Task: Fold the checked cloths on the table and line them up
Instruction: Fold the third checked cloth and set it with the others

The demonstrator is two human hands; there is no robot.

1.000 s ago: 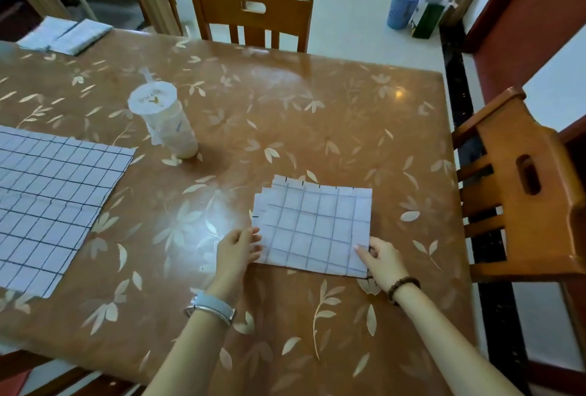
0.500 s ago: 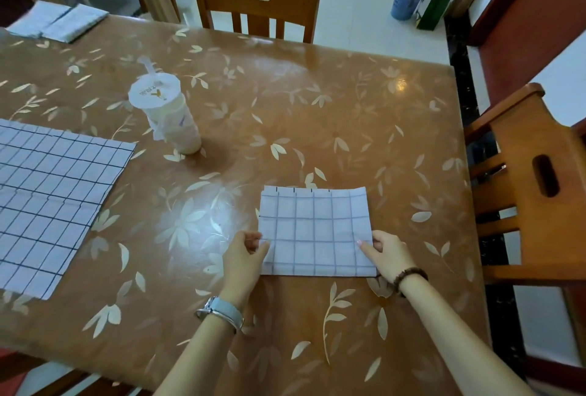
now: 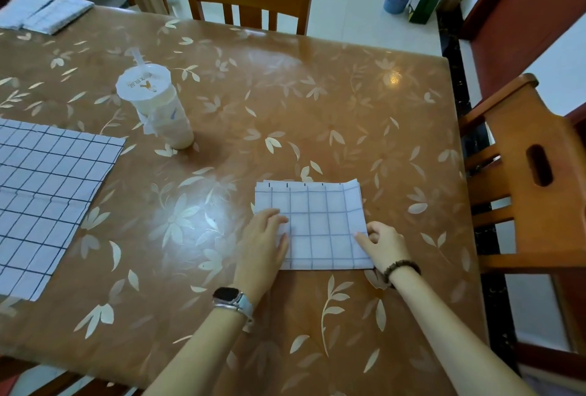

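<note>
Table (image 3: 317, 103) first: a wide glossy top with a leaf pattern, smooth enough that thin fabric would likely slide on it at a light push. On its left side lies the big unfolded checked cloth (image 3: 47, 202), spread flat, limp and light by the look of it; I would lift that one by two corners, since anything taken in the middle will sag and crumple. At the far left corner sits a pair of folded cloths (image 3: 44, 13), side by side. A lidded drink cup (image 3: 158, 107) with a straw stands between the open cloth and the work in hand, near enough to tip if fabric is swung about.

Nearest the person is the folded checked cloth (image 3: 312, 224), a small layered square whose far edges are slightly stepped, so the layers can shift. The left hand (image 3: 264, 246) lies flat with fingers pressed on the left edge. The right hand (image 3: 385, 245) is curled, fingertips pinching the right edge near the lower corner. Gripping both side edges through all layers seems the safest hold.
</note>
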